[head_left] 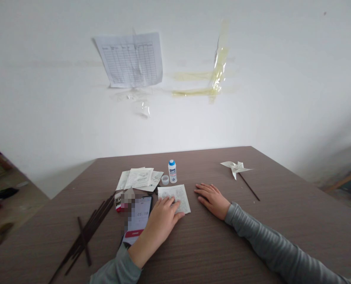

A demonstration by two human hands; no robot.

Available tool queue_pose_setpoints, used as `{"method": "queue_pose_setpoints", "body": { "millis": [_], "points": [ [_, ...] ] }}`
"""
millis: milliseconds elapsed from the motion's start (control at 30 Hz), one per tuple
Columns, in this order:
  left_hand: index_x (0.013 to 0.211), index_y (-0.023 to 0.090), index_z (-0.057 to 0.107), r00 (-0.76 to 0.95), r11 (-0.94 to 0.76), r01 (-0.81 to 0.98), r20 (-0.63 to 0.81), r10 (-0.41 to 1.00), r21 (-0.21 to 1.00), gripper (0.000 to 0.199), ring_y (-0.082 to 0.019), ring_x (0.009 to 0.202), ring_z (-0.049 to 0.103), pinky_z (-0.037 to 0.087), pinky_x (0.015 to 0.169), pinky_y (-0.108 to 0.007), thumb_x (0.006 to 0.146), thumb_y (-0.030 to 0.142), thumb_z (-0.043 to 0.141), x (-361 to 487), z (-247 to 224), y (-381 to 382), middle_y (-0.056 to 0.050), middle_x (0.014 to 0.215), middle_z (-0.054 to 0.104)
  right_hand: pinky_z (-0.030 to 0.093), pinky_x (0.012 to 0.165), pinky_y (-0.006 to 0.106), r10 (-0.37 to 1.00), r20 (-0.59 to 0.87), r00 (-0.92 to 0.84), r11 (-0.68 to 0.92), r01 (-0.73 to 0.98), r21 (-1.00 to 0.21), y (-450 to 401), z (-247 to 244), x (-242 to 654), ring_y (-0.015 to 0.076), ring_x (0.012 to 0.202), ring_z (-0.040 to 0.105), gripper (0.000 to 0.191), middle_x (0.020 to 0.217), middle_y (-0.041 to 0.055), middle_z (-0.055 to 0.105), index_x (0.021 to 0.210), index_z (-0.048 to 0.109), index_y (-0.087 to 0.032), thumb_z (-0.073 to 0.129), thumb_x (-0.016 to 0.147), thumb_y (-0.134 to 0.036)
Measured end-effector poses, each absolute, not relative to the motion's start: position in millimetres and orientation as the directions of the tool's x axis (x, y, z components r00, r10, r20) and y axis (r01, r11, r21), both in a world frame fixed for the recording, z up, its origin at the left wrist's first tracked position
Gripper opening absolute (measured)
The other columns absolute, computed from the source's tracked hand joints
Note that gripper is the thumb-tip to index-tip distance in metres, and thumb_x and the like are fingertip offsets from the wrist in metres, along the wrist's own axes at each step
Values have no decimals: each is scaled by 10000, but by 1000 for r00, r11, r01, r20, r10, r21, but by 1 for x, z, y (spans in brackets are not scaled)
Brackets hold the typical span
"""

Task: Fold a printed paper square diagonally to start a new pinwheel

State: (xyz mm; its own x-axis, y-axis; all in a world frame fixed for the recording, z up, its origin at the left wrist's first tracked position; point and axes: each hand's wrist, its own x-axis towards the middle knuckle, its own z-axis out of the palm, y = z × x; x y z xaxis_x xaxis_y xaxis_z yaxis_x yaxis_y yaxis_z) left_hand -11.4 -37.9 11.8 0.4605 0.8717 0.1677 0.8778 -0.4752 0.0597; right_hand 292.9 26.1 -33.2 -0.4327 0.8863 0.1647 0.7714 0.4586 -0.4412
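My left hand (pixel 163 217) rests with its fingers spread on a square printed paper (pixel 181 194), covering its lower left part. Flat on the brown table (pixel 211 252), just right of that paper, lies my right hand (pixel 213 200), fingers apart and holding nothing. A white bottle with a blue cap (pixel 172 172) stands behind the paper, beside a small clear cup (pixel 165 180). Several more printed papers (pixel 138 178) are stacked to the left. At the right, a paper pinwheel (pixel 236 167) on a dark stick lies on the table.
A phone (pixel 141 215) showing a timer lies left of my left forearm, partly blurred by blocks. Several dark sticks (pixel 89 232) lie farther left, near a small red and white item (pixel 119 203). A printed sheet (pixel 130 59) hangs on the wall.
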Motion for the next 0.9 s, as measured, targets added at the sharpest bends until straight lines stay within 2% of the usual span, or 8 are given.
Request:
{"method": "queue_pose_setpoints", "body": {
  "millis": [100,200,300,400,500,667,767,900],
  "points": [
    [1600,253,939,454,-485,867,220,863,114,409,-404,1620,860,699,1416,-590,1213,197,820,-7,2,-38,-178,1693,908,469,1573,733,889,196,-413,454,751,-479,24,-28,294,432,1822,677,516,1888,131,772,1701,894,-343,619,1265,-360],
    [1565,270,956,464,-508,845,247,851,164,481,-376,1603,865,709,1412,-555,1181,80,735,-1,-4,-38,-150,1649,929,443,1598,666,876,216,-432,480,735,-478,18,-24,290,425,1846,649,577,1947,139,711,1781,837,-299,626,1247,-359],
    [1574,304,949,484,-532,817,237,842,221,583,-354,1603,858,705,1416,-524,1151,24,661,7,-7,-37,-120,1656,927,379,1628,653,857,246,-452,514,719,-468,11,-25,282,409,1885,599,652,2005,105,638,1860,770,-312,631,1225,-349],
    [1620,280,916,469,-511,816,208,859,270,549,-366,1626,843,680,1446,-522,1167,93,668,15,-10,-37,-144,1712,895,370,1628,676,834,239,-497,548,696,-464,6,-29,273,414,1903,570,711,2017,69,616,1902,729,-349,665,1193,-347],
    [1707,240,867,425,-458,856,178,887,239,539,-422,1736,767,639,1490,-529,1195,199,704,20,-15,-38,-184,1838,812,399,1617,653,819,184,-544,561,689,-460,2,-31,265,423,1898,574,742,2004,92,624,1902,732,-302,694,1161,-328],
    [1859,201,749,414,-431,891,133,901,145,612,-467,1865,627,528,1570,-652,1258,281,660,21,-19,-40,-202,1965,691,397,1620,606,833,151,-533,540,721,-435,-3,-30,263,383,1876,611,692,1967,24,674,1851,786,-388,673,1172,-321],
    [1901,143,695,417,-427,896,102,903,123,653,-491,1886,590,502,1568,-726,1276,296,590,19,-20,-41,-258,2003,612,346,1637,648,842,149,-518,531,747,-400,-5,-31,263,394,1892,588,696,1989,17,644,1870,764,-407,656,1185,-340],
    [1893,209,724,404,-419,902,137,905,106,664,-520,1885,584,523,1543,-772,1261,357,586,15,-23,-40,-241,2001,624,323,1635,715,865,142,-482,496,776,-390,-4,-32,267,434,1911,552,717,1989,9,640,1885,742,-447,704,1171,-394]
  ]
}}
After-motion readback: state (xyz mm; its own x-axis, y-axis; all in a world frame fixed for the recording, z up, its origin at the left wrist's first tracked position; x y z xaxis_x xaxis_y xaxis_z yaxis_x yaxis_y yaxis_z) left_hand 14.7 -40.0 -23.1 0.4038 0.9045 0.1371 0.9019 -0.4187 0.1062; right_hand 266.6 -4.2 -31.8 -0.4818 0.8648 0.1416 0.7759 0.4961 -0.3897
